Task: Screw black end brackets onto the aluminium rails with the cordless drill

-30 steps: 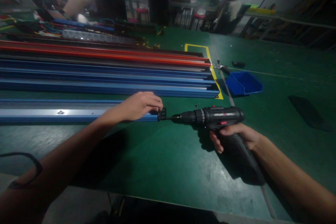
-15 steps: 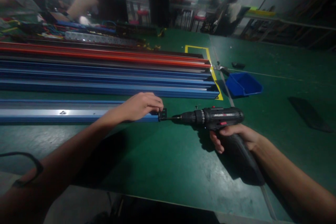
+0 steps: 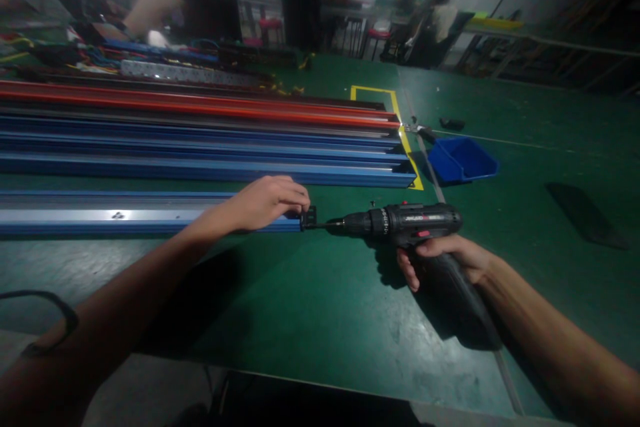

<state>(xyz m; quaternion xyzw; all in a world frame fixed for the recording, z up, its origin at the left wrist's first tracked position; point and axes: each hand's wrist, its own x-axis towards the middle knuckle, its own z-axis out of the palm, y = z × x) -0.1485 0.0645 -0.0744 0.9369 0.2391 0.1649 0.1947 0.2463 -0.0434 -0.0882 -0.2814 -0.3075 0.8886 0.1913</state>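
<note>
My right hand is wrapped round the handle of a black cordless drill, which lies level and points left. The long bit reaches a small black end cap at the end of a blue metal profile. My left hand rests over that profile's end, its fingers closed on the end cap. Whether a screw sits at the bit's tip is too small to tell.
Beyond lie several blue profiles and red profiles side by side. A blue bin, pliers and a dark flat object are on the green table. Other people are in the background.
Both hands, the drill and the profile keep the same arrangement. The whole view has shifted very slightly.
</note>
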